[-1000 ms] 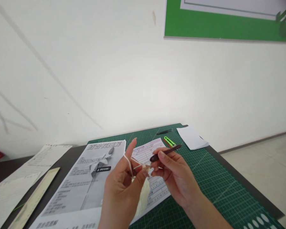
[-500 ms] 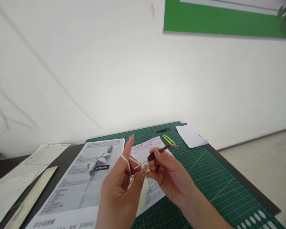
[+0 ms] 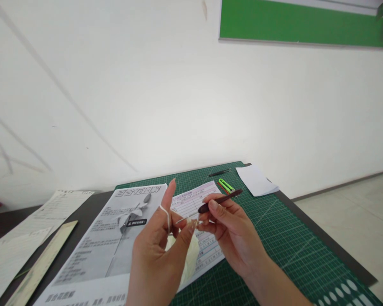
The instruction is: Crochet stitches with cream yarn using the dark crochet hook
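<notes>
A pale cream crochet piece [image 3: 190,259] hangs below my left hand [image 3: 161,246], its top edge pinched between thumb and fingers. Cream yarn [image 3: 166,212] loops round the raised left index finger. My right hand [image 3: 230,225] is closed on the dark brown handle of a crochet hook [image 3: 221,200]. The hook's thin metal shaft points left and reaches the pinched edge of the work. Exactly how the hook tip sits in the stitches is too small to make out.
Under the hands lie a printed flower sheet [image 3: 95,242] and a lined form [image 3: 207,250] on a green cutting mat [image 3: 284,250]. Green thread snips [image 3: 226,185], dark tweezers [image 3: 219,173] and white paper [image 3: 257,180] lie farther back. A ruler-like strip [image 3: 41,263] and handwritten sheets [image 3: 60,208] are at left.
The hook's handle has swung up and right, and more of its shaft shows. The yarn loop round the left index finger is drawn closer, and more of the crochet piece is visible.
</notes>
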{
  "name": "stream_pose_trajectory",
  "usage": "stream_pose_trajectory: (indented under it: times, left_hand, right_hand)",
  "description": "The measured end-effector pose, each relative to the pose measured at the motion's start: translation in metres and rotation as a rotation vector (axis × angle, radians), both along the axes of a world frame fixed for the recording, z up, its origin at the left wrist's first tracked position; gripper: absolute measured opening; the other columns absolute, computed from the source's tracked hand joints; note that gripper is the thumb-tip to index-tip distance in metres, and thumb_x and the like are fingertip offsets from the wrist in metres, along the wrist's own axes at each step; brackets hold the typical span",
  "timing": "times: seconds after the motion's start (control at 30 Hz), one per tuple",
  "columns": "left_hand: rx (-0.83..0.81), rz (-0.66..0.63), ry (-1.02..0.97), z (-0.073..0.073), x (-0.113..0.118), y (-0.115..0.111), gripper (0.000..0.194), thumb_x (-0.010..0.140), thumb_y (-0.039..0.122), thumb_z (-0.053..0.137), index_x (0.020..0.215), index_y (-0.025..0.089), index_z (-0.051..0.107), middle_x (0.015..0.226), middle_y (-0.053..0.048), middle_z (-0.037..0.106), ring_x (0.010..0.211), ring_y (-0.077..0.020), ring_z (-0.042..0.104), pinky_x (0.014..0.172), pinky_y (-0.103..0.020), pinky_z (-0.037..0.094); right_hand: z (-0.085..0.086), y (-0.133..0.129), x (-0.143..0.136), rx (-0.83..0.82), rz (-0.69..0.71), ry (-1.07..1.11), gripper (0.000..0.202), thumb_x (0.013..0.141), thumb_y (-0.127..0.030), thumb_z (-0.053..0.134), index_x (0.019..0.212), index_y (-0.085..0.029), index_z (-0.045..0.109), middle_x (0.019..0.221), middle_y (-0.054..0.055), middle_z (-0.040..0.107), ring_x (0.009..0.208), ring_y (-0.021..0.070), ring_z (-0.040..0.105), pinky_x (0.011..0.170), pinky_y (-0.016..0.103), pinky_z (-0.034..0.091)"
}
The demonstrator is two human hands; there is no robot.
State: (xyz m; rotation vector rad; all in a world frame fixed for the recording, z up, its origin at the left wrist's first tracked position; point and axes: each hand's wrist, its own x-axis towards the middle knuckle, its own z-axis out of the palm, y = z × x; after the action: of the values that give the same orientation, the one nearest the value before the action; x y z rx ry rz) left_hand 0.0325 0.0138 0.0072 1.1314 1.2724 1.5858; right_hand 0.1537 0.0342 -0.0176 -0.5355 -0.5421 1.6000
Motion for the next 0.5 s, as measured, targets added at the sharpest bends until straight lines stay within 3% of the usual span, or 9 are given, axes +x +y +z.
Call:
stream_pose_trajectory:
  times: [0.13, 0.23, 0.37, 0.43, 0.5]
  left_hand:
    - [-0.015, -0.008, -0.024, 0.001, 0.000, 0.000, 0.057, 0.061, 0.022, 0.080, 0.116, 0.024, 0.065, 0.064, 0.002, 0.058, 0.060, -0.0152, 0.054, 0.055, -0.026, 0.044]
    - [-0.046, -0.023, -0.057, 0.002, 0.000, 0.000, 0.066, 0.063, 0.021, 0.079, 0.125, 0.024, 0.059, 0.062, 0.005, 0.054, 0.058, -0.0124, 0.051, 0.056, -0.023, 0.044]
    - [-0.126, -0.101, -0.194, 0.006, 0.000, -0.001, 0.079, 0.066, 0.019, 0.078, 0.137, 0.024, 0.045, 0.058, 0.008, 0.052, 0.056, -0.0085, 0.048, 0.057, -0.019, 0.042]
    - [-0.154, -0.137, -0.292, 0.008, 0.000, -0.001, 0.080, 0.066, 0.019, 0.079, 0.138, 0.023, 0.044, 0.060, 0.008, 0.053, 0.057, -0.0069, 0.048, 0.057, -0.017, 0.042]
    - [-0.162, -0.158, -0.355, 0.010, 0.000, -0.002, 0.079, 0.065, 0.018, 0.079, 0.137, 0.021, 0.046, 0.061, 0.008, 0.055, 0.057, -0.0058, 0.049, 0.057, -0.015, 0.041]
  right_hand:
    - [0.000, -0.003, -0.002, 0.070, -0.072, -0.085, 0.010, 0.073, -0.024, 0.076, 0.081, -0.018, 0.073, 0.066, 0.000, 0.072, 0.059, 0.0095, 0.066, 0.062, 0.021, 0.057]
    - [-0.001, -0.008, -0.002, 0.213, -0.226, -0.250, 0.004, 0.077, -0.021, 0.072, 0.081, -0.022, 0.074, 0.072, -0.001, 0.072, 0.064, 0.0109, 0.067, 0.065, 0.023, 0.056]
    - [-0.004, -0.018, 0.001, 0.693, -0.531, -0.752, 0.035, 0.075, -0.002, 0.067, 0.097, -0.029, 0.074, 0.080, 0.003, 0.072, 0.072, 0.0171, 0.066, 0.065, 0.031, 0.054]
    - [-0.006, -0.021, 0.003, 0.927, -0.588, -0.933, 0.052, 0.071, 0.004, 0.065, 0.112, -0.028, 0.069, 0.088, 0.008, 0.073, 0.079, 0.0215, 0.066, 0.069, 0.036, 0.055]
    - [-0.007, -0.023, 0.003, 0.985, -0.602, -0.971, 0.059, 0.071, 0.007, 0.064, 0.118, -0.028, 0.065, 0.092, 0.010, 0.073, 0.081, 0.0230, 0.066, 0.070, 0.039, 0.055]
